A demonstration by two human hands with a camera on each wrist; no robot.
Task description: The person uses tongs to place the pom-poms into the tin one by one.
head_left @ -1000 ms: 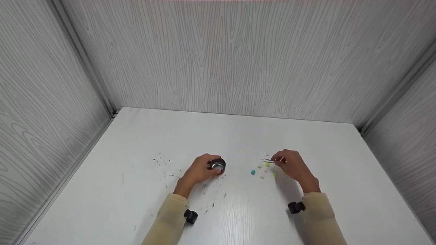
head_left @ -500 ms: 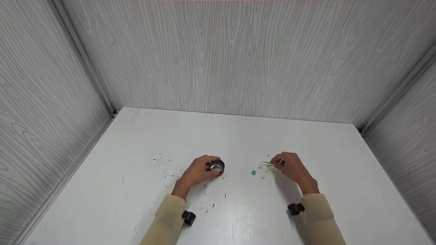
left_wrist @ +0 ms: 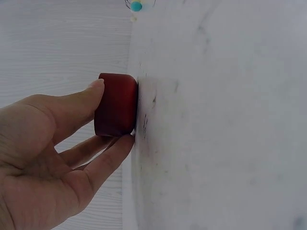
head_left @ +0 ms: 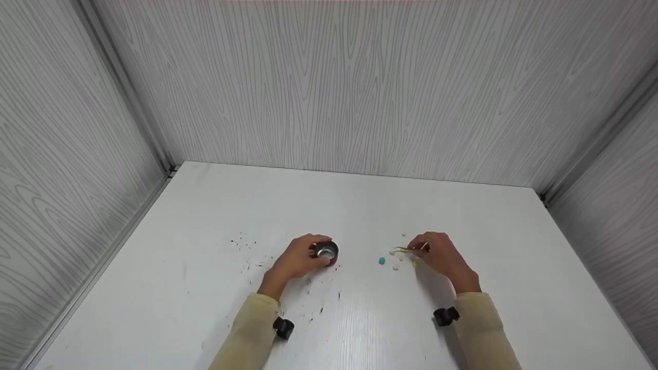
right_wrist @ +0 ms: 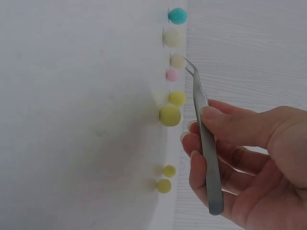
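My left hand (head_left: 300,257) holds a small round cup (left_wrist: 116,105), dark red outside and silvery inside. Its mouth faces up and its base is at the tabletop, thumb on one side and fingers on the other. To the right, my right hand (head_left: 439,256) pinches steel tweezers (right_wrist: 208,148) with bent tips. In the right wrist view those tips stand a little apart and overlap a small cream ball (right_wrist: 178,61). Around them on the table lie a teal ball (right_wrist: 178,16), a larger white ball (right_wrist: 173,38), a pink ball (right_wrist: 172,75) and several yellow balls (right_wrist: 170,115).
The white tabletop (head_left: 257,200) carries dark specks and marks (head_left: 247,241) left of and below the cup. Grey wood-grain panels (head_left: 329,87) stand at the back and on both sides. Each sleeve has a black wrist camera (head_left: 284,328) on it.
My right hand has come slightly down toward me, bringing the tweezers' tips from above the balls to among them. The left hand and cup have shifted slightly left.
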